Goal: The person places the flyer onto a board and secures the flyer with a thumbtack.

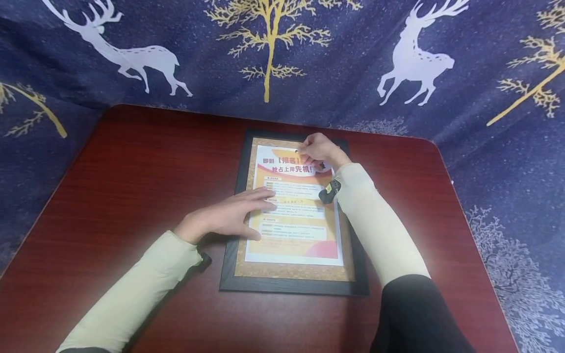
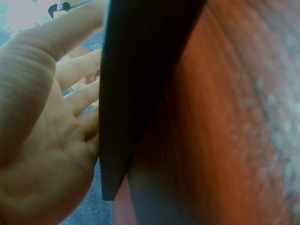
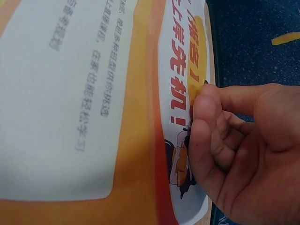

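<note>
A printed poster (image 1: 289, 252) in orange, white and pink lies on a cork board (image 1: 293, 271) with a black frame (image 1: 293, 286). At the poster's top edge my right hand (image 1: 319, 149) pinches a small dark pushpin (image 3: 206, 82) between thumb and index finger; the fingers hide most of it. The remaining fingers of that hand curl close over the paper. My left hand (image 1: 234, 213) reaches over the frame's left side, its fingers spread and nearly straight over the poster's left edge. In the left wrist view, the frame's dark side (image 2: 133, 84) covers the fingertips.
The board lies on a reddish-brown wooden table (image 1: 145, 171). Behind the table hangs a dark blue cloth (image 1: 335, 63) with white deer and yellow trees. Both forearms wear pale sleeves (image 1: 132, 294), and a small black device (image 1: 329, 191) sits at the right wrist.
</note>
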Tool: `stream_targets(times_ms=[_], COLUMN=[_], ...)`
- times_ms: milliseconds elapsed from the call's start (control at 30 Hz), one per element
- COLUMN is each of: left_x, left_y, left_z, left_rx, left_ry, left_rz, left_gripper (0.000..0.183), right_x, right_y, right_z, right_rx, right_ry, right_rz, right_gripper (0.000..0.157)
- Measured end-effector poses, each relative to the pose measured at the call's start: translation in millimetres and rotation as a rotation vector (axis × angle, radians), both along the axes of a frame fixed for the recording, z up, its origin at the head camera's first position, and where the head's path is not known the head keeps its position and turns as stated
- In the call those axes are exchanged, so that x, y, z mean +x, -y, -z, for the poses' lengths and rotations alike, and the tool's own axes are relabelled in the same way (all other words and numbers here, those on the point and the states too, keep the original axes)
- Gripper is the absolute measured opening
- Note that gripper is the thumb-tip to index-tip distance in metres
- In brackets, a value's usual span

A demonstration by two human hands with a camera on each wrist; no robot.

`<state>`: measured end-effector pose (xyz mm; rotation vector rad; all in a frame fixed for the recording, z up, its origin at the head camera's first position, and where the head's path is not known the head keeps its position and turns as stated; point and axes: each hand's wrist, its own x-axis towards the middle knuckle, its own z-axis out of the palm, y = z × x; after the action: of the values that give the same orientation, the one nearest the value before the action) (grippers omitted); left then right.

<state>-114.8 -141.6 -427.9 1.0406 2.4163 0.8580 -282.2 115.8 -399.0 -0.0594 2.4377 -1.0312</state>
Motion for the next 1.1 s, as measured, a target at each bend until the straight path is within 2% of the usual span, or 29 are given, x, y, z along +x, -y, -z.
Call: stream_targets(times_ms=[300, 667, 800, 1100], left_x=[0.2, -0.2, 0.3, 0.6], left_y=[-1.3, -1.0, -1.1, -1.5], left_z=[-4.2, -5.2, -5.8, -6.3], left_rx=[-0.002, -0.017, -0.028, -0.045], left_ry=[-0.009, -0.005, 0.017, 0.011], left_rz=[-0.001, -0.011, -0.015, -0.008], left_gripper=[0.076, 0.076, 0.076, 0.076], right_x=[-1.1, 0.5, 4.1, 9.1], right_y=[-0.1, 2.9, 4.9, 6.7], right_z=[-2.7, -4.2, -2.8, 6.5], right_rx=[0.013, 0.012, 0.041, 0.112], right_ry=[-0.015, -0.039, -0.054, -0.098], right_rz=[-0.017, 0.019, 0.037, 0.074], right_gripper=[0.012, 0.01, 0.01, 0.009])
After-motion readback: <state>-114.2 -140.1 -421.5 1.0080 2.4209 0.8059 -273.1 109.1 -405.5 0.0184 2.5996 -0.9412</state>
